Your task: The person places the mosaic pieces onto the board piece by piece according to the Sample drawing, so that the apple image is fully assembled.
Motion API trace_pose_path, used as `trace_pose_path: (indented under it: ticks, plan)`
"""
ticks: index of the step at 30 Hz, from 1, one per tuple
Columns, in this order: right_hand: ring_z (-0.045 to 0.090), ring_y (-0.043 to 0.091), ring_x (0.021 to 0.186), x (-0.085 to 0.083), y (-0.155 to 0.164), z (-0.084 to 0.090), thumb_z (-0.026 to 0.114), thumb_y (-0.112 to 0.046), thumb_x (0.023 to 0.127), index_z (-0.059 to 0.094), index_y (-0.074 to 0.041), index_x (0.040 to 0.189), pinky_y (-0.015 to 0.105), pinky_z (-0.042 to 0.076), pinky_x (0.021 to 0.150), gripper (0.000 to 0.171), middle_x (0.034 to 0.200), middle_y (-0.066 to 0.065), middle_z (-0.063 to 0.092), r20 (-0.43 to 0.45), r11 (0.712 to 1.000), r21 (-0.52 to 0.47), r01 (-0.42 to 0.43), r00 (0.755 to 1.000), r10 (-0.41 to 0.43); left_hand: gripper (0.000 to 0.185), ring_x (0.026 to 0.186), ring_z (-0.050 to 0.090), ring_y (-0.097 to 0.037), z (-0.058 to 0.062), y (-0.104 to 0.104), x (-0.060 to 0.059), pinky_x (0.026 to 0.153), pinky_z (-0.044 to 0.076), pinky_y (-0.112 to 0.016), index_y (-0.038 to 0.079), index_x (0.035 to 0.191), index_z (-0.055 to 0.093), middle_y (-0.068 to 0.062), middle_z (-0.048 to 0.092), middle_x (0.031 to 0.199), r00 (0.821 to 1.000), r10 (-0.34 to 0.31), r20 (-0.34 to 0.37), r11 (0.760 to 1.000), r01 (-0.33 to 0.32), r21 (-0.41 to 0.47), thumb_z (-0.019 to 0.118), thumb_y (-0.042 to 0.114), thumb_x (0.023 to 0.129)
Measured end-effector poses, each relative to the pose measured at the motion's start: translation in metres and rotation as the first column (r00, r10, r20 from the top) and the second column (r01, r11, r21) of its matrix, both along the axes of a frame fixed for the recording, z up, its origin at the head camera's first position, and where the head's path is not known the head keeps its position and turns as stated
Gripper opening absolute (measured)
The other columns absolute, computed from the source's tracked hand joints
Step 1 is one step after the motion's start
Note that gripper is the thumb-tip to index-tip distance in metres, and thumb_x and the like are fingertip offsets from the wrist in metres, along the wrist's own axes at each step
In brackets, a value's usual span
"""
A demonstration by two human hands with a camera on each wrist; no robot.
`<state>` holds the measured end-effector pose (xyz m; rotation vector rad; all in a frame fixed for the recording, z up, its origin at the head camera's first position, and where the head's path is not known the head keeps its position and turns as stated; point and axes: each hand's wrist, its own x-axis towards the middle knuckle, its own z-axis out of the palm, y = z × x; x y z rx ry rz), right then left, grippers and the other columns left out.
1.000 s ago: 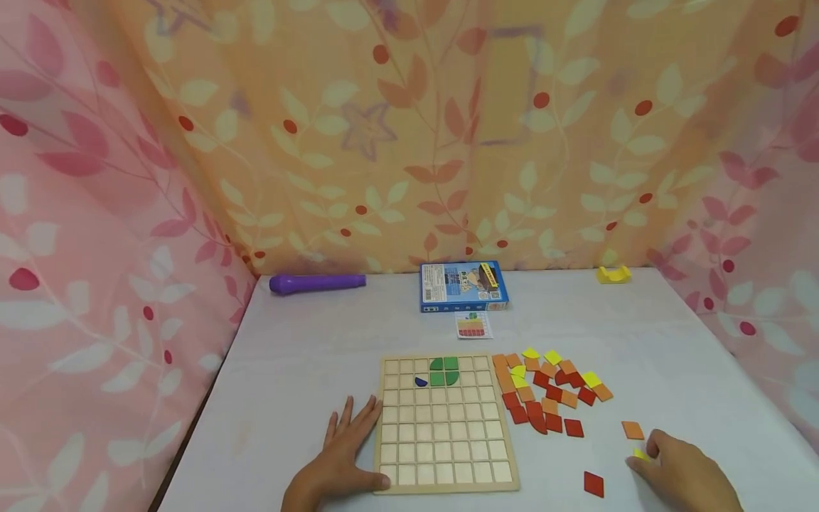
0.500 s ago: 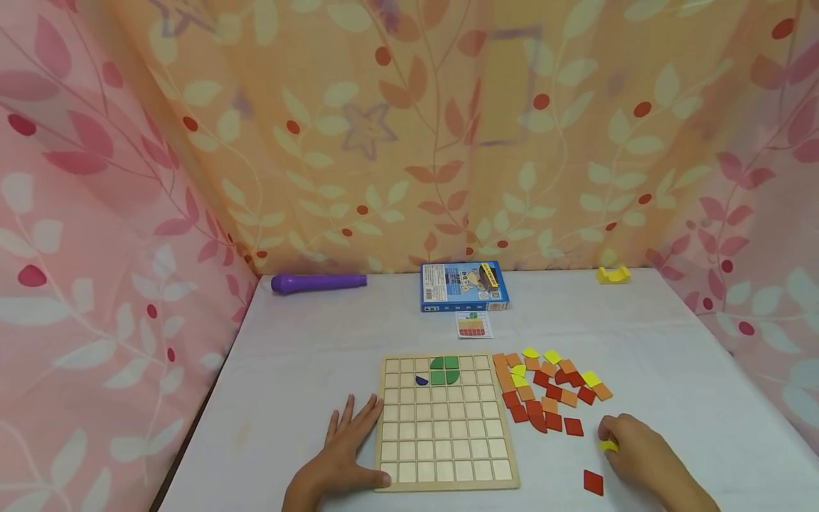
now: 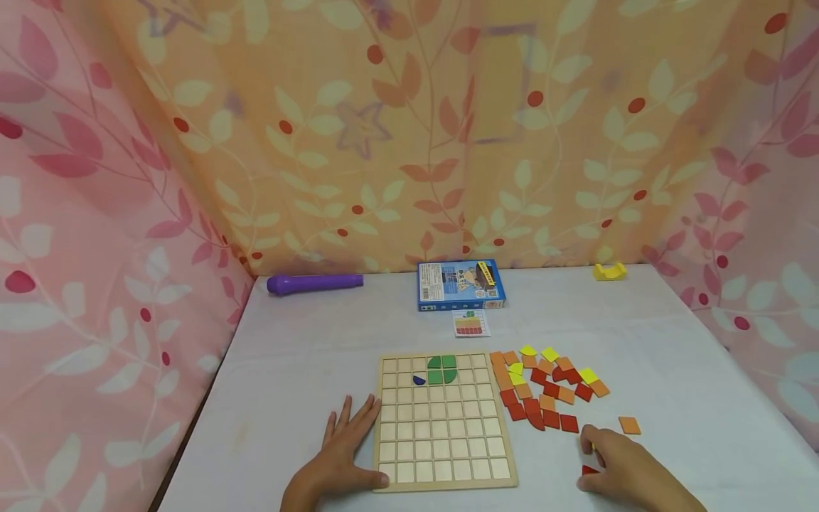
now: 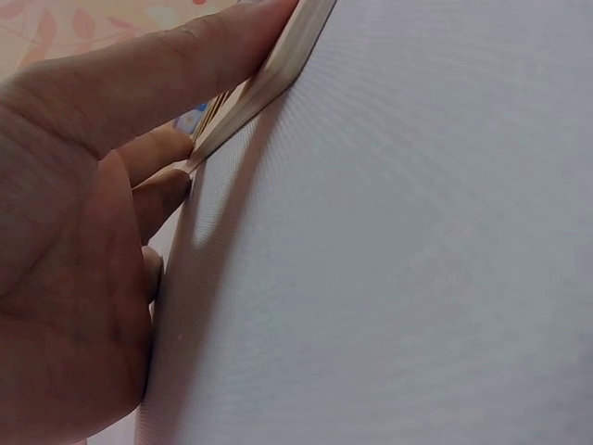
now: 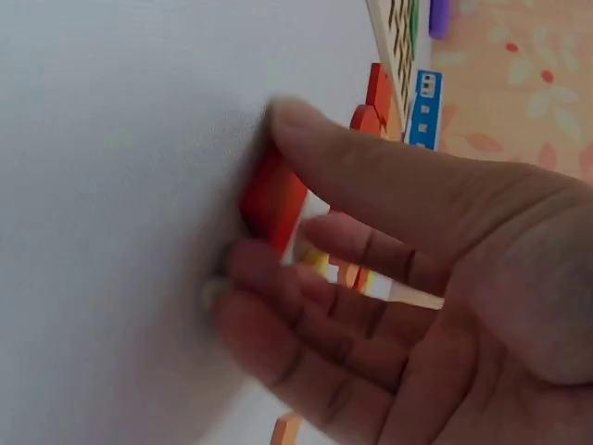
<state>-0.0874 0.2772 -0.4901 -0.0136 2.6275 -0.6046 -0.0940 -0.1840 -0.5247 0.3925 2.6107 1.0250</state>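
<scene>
My left hand (image 3: pixel 339 455) lies with fingers spread along the left side of a wooden grid board (image 3: pixel 510 455). Its thumb rests on the near left corner, and the fingertips touch the frame farther up. Several green tiles (image 3: pixel 435 377) and a small blue tile (image 3: pixel 419 380) sit in the board's upper cells. To the right, my right hand (image 3: pixel 617 462) curls over a red tile (image 5: pixel 278 199), thumb at one edge and a fingertip at the opposite edge. A yellow tile (image 3: pixel 592 446) shows partly beneath its index finger; how firmly it is held is hidden.
Several red, orange and yellow tiles (image 3: pixel 550 390) lie loose right of the board. One orange tile (image 3: pixel 630 425) lies apart, beyond my right hand. Behind are a pattern card (image 3: pixel 471 324), a blue box (image 3: pixel 461 284), a purple stick (image 3: pixel 315 284) and a yellow holder (image 3: pixel 609 272).
My right hand has moved left with the yellow tile, away from the lone orange tile, and now reaches over the red tile. My left hand stays at the board.
</scene>
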Motion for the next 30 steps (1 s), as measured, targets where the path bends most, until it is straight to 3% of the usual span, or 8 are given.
trace_pose_path:
  ticks: [3, 7, 9, 13, 16, 25, 30]
  plan:
    - [0.047, 0.015, 0.069, -0.003, -0.008, -0.002, 0.089, -0.015, 0.073, 0.061, -0.017, 0.085, 0.028, 0.045, 0.061, 0.03, 0.073, -0.001, 0.048, -0.107, 0.999, -0.007, -0.052, 0.993, 0.051, 0.122, 0.151, -0.012, -0.037, 0.0, 0.0, 0.0, 0.113, -0.014, -0.062, 0.02, 0.161, 0.024, -0.002, 0.016, 0.167, 1.0, -0.003, -0.007, 1.0, 0.003, 0.005, 0.087, 0.056, 0.063]
    - [0.047, 0.014, 0.072, -0.006, -0.015, 0.001, 0.085, -0.005, 0.077, 0.066, -0.017, 0.089, 0.026, 0.047, 0.062, 0.025, 0.076, -0.004, 0.049, -0.186, 0.996, -0.063, -0.068, 0.981, 0.055, 0.121, 0.151, -0.012, -0.038, -0.001, 0.001, 0.0, 0.113, -0.013, -0.062, 0.019, 0.161, 0.025, -0.003, 0.017, 0.166, 1.0, -0.006, -0.012, 1.0, 0.006, 0.008, 0.087, 0.056, 0.064]
    - [0.047, 0.015, 0.071, -0.008, -0.014, 0.003, 0.082, -0.007, 0.08, 0.064, -0.014, 0.092, 0.027, 0.045, 0.061, 0.023, 0.076, -0.002, 0.048, -0.192, 0.997, -0.068, -0.029, 0.981, 0.016, 0.121, 0.151, -0.012, -0.038, -0.001, 0.001, 0.0, 0.113, -0.014, -0.062, 0.019, 0.161, 0.025, -0.004, 0.017, 0.166, 1.0, -0.009, -0.012, 1.0, 0.009, 0.012, 0.087, 0.056, 0.064]
    - [0.046, 0.018, 0.068, -0.014, -0.002, 0.005, 0.083, -0.021, 0.081, 0.061, -0.008, 0.093, 0.033, 0.042, 0.059, 0.027, 0.075, 0.001, 0.047, -0.212, 0.998, 0.034, 0.044, 0.977, -0.036, 0.121, 0.151, -0.012, -0.038, -0.001, 0.003, -0.001, 0.113, -0.014, -0.062, 0.019, 0.161, 0.024, -0.004, 0.016, 0.166, 1.0, -0.011, -0.016, 1.0, 0.011, 0.005, 0.086, 0.058, 0.064]
    - [0.047, 0.019, 0.068, -0.019, 0.005, 0.002, 0.084, -0.028, 0.08, 0.063, -0.006, 0.09, 0.035, 0.044, 0.06, 0.031, 0.075, 0.002, 0.049, -0.201, 0.996, 0.081, 0.04, 0.979, -0.023, 0.122, 0.15, -0.012, -0.039, 0.001, 0.003, -0.001, 0.113, -0.013, -0.062, 0.018, 0.161, 0.025, -0.004, 0.017, 0.166, 1.0, -0.003, -0.013, 1.0, 0.003, 0.0, 0.086, 0.058, 0.063]
    - [0.047, 0.017, 0.067, -0.025, 0.002, -0.004, 0.084, -0.016, 0.079, 0.067, -0.01, 0.084, 0.035, 0.047, 0.063, 0.018, 0.072, 0.0, 0.05, -0.196, 0.997, 0.079, -0.026, 0.98, 0.041, 0.122, 0.151, -0.012, -0.038, 0.002, 0.001, 0.001, 0.113, -0.013, -0.063, 0.019, 0.161, 0.024, -0.004, 0.017, 0.166, 1.0, 0.006, -0.007, 1.0, -0.006, -0.003, 0.086, 0.059, 0.063]
    - [0.046, 0.017, 0.067, -0.026, -0.006, 0.004, 0.08, -0.01, 0.077, 0.066, -0.011, 0.086, 0.031, 0.041, 0.06, 0.017, 0.068, -0.001, 0.049, -0.177, 1.0, -0.007, 0.01, 0.984, -0.011, 0.122, 0.151, -0.012, -0.039, 0.002, 0.001, 0.002, 0.113, -0.013, -0.063, 0.019, 0.161, 0.024, -0.003, 0.016, 0.166, 1.0, -0.001, -0.009, 1.0, 0.001, 0.002, 0.086, 0.059, 0.063]
